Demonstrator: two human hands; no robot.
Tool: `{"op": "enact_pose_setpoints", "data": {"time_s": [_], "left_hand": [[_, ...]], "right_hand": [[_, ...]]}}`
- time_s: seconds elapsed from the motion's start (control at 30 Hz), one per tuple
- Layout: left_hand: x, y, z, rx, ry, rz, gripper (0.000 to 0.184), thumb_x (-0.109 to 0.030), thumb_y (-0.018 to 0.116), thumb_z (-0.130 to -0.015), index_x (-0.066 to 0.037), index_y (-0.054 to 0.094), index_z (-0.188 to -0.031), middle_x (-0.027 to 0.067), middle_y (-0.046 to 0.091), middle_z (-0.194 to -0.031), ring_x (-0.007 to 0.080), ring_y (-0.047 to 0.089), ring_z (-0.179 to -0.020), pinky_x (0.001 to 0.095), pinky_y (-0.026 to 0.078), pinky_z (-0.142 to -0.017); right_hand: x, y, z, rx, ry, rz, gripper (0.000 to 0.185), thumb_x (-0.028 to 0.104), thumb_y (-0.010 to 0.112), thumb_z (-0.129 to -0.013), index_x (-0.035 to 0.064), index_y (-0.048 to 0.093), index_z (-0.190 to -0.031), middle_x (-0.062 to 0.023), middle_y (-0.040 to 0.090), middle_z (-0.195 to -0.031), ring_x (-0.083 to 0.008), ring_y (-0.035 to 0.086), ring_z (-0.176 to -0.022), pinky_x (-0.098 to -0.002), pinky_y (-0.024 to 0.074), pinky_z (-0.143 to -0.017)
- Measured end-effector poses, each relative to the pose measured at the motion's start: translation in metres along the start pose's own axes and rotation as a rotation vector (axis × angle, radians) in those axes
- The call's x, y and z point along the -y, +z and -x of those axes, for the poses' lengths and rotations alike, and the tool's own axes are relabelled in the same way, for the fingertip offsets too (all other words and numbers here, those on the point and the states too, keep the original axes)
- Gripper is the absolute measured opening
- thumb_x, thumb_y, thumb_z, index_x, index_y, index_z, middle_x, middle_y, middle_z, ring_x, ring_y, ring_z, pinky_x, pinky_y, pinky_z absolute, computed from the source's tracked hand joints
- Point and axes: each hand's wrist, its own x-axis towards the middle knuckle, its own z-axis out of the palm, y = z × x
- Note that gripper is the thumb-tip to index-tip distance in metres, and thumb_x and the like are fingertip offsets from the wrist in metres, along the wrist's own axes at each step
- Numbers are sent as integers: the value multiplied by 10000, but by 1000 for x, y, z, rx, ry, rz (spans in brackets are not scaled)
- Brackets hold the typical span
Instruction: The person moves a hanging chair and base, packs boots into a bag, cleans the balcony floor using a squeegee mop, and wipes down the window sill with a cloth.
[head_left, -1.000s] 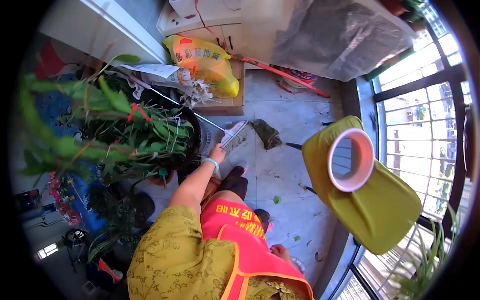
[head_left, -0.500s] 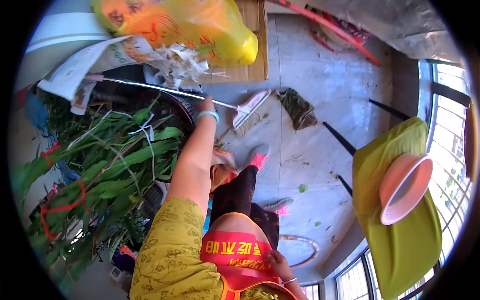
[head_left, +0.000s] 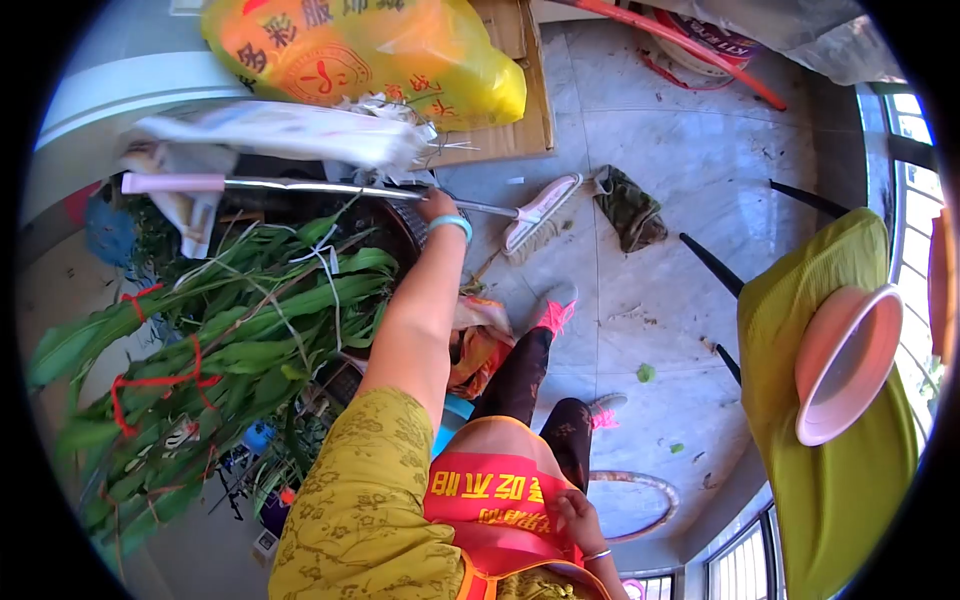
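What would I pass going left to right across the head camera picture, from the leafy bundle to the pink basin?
leafy bundle → left hand → broom head → camouflage cloth → pink basin

The broom (head_left: pixel 542 210) runs through the left hand (head_left: pixel 437 207), its head on the floor (head_left: pixel 690 300), with the cloth (head_left: pixel 632 212) just right of it; plants (head_left: pixel 210 365) spread to the left, the bag (head_left: pixel 370 65) sits ahead on the cardboard box (head_left: pixel 537 105), and rightward the basin (head_left: pixel 820 345) lies on the chair (head_left: pixel 850 510)
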Motion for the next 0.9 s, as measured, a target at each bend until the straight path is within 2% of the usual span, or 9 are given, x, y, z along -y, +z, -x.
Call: {"op": "enact_pose_setpoints", "data": {"time_s": [0.03, 0.13, 0.33, 0.5, 0.7, 0.77, 0.8, 0.83, 0.9], "left_hand": [[25, -4, -21, 37, -36, -20, 180, -220, 524, -796, -52, 515, -859, 91, 580, -807, 252, 542, -693, 426, 454, -667], [-69, -36, 91, 196, -124, 105, 176, -215, 534, -789, -66, 500, -876, 56, 524, -864, 194, 493, -827, 407, 412, -757], [-128, -98, 188, 462, -53, 257, 178, -121, 641, -747, -81, 556, -898, 34, 551, -938, 148, 489, -946, 397, 368, -888], [-122, -165, 244, 590, -12, 194, 225, -258, 613, -830, -111, 512, -967, 25, 550, -991, 160, 479, -1036, 392, 282, -987], [-119, -227, 344, 586, 101, 72, 271, -324, 585, -851, -81, 522, -952, 21, 529, -1000, 139, 465, -992, 333, 352, -919], [-123, -255, 383, 632, 182, 74, 274, -326, 572, -856, -66, 529, -932, 14, 520, -915, 127, 455, -895, 302, 364, -831], [-124, -268, 407, 676, 257, 54, 282, -329, 559, -862, -52, 536, -912, 6, 511, -830, 116, 444, -798, 271, 376, -744], [-130, -289, 434, 723, 255, 60, 281, -317, 556, -864, -42, 540, -920, 6, 514, -844, 111, 445, -805, 262, 375, -743], [-139, -328, 486, 838, 267, 59, 289, -310, 561, -862, -42, 538, -967, 11, 523, -853, 98, 455, -777, 242, 392, -703]], "right_hand": [[-8, -1, -1, -22, -80, -22, 141, 106, 497, -889, -12, 549, -946, -24, 583, -783, -99, 559, -686, -220, 452, -611], [-32, -7, -2, -46, -204, -56, 148, 100, 502, -886, -21, 546, -960, -37, 584, -806, -102, 558, -717, -220, 452, -650], [-66, -18, 8, -69, -328, -80, 177, 116, 500, -888, -32, 538, -977, -48, 585, -844, -110, 561, -789, -225, 448, -713], [-77, -30, 36, -82, -446, -95, 218, 150, 496, -895, -30, 528, -1013, -61, 589, -836, -95, 552, -709, -223, 451, -651], [-87, -66, 85, -146, -607, 82, 216, 171, 502, -893, -10, 534, -1005, -43, 580, -719, -76, 520, -534, -215, 414, -488], [-89, -84, 99, -124, -566, 148, 227, 158, 494, -894, -5, 551, -1040, -82, 607, -956, -86, 556, -650, -228, 468, -548], [-84, -86, 112, -109, -638, 92, 221, 184, 509, -886, 16, 551, -1022, -68, 594, -770, -98, 556, -605, -238, 454, -560], [-88, -93, 112, -188, -927, 267, 260, 202, 507, -885, 6, 548, -1051, -95, 603, -888, -130, 586, -750, -267, 476, -686], [-72, -91, 145, 22, -810, 115, 342, 235, 502, -883, -20, 525, -1111, -115, 591, -980, -172, 577, -906, -278, 460, -789]]}}
